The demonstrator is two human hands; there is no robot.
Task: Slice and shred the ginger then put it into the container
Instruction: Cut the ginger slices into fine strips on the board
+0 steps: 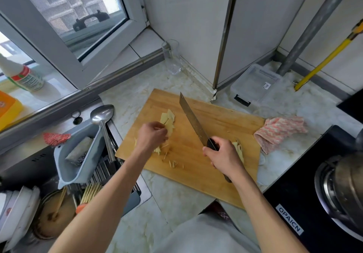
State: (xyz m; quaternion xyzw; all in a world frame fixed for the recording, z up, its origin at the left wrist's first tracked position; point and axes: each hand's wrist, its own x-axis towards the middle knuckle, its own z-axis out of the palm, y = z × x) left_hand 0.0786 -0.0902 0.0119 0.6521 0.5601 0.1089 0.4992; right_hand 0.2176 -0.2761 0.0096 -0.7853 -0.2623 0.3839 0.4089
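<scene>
- Left hand (pixel 152 135) is curled over the near end of the pale yellow ginger slices (pixel 168 121), fingertips pinching down on the stack on the rectangular wooden chopping board (pixel 222 123).
- Right hand (pixel 224 156) is wrapped tight round the dark handle of the broad steel cleaver (pixel 191 119); the blade angles toward the board's far edge, just right of the slices, and whether its edge touches the wood I cannot tell.
- Thin ginger shreds (pixel 170 159) lie scattered on the board nearer than the left hand; another pale ginger pile (pixel 238 150) sits right behind the right hand.
- The clear lidded plastic container (pixel 255 84) sits off the board's far right corner, a small label on it too small to read.
- A pink and white cloth (pixel 279 131) is crumpled at the board's right edge.
- Right of the board, a black cooktop (pixel 294 203) carries a white label reading "OPAICN".
- The board rests on a pale marble-look counter (pixel 172 199); left of it, a sink with a grey drain basket (pixel 78 154) and a steel ladle (pixel 102 115).
- Beyond the board, an empty clear glass (pixel 172 56) stands near a window corner.
</scene>
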